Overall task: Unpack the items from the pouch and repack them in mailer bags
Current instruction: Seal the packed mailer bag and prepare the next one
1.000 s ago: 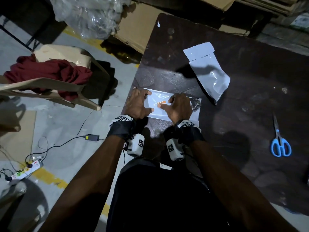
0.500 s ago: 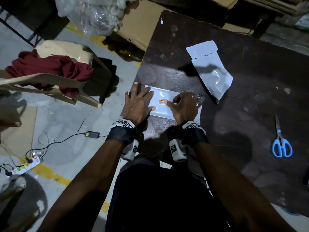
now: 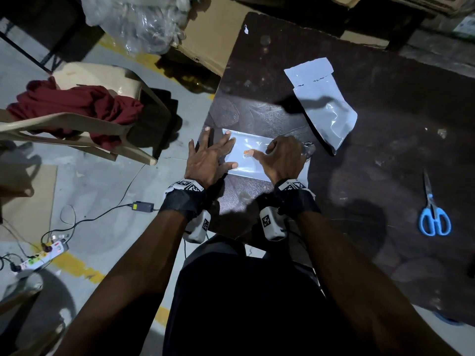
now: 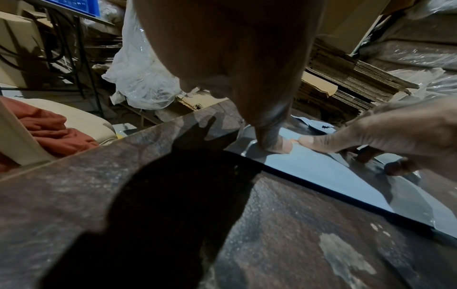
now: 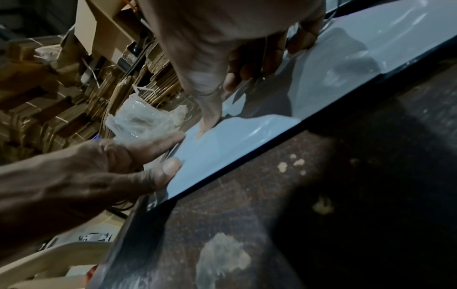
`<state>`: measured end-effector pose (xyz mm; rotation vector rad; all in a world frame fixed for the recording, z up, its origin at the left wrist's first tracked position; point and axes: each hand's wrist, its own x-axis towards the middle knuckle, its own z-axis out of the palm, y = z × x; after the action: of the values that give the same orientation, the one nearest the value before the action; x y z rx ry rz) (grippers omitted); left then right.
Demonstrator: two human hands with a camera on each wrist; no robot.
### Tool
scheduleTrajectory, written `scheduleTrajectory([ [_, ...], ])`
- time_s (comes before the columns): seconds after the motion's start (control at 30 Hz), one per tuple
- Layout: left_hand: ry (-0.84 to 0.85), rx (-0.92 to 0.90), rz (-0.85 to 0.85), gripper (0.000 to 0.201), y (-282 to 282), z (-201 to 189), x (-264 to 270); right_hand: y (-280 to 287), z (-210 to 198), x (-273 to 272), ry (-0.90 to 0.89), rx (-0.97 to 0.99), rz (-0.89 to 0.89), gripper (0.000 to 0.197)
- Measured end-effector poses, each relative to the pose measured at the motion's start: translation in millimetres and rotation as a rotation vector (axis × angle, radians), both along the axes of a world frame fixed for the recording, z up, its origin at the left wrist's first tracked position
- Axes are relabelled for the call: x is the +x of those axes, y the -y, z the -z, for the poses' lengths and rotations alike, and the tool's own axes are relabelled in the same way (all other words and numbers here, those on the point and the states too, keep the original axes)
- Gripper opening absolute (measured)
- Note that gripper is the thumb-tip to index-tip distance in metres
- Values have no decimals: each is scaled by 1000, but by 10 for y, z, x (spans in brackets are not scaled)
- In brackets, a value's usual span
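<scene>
On the flat white plastic mailer bag at the dark wooden table's near-left corner, the left hand pressed with straight, spread fingers, while the right hand curled loosely, its thumb pressing beside a small orange sticker. Farther back lay a second, crumpled white mailer bag.

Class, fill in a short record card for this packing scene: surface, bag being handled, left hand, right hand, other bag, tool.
surface: dark table
bag being handled: flat mailer bag, small orange label on it
left hand: spread flat, pressing the bag's left end
right hand: fingers curled, thumb pressing beside the label
other bag: white pouch farther back, untouched
tool: blue scissors lying at right
</scene>
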<state>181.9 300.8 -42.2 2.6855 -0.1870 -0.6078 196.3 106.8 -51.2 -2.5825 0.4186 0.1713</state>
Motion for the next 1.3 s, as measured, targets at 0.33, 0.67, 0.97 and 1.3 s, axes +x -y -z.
scheduleTrajectory([
  [0.33,-17,-30,6,72,-29,19,5,202,-26,17,-36,86,-42,29],
  [0.67,-16,-38,1,72,-44,47,4,137,41,-85,60,-1,-138,38],
  [0.97,-22,-31,5,71,-41,43,5,-56,32,-115,54,-11,-115,53],
  [1.3,-23,-20,25,71,-43,25,6,-20,51,41,3,-3,-71,52],
])
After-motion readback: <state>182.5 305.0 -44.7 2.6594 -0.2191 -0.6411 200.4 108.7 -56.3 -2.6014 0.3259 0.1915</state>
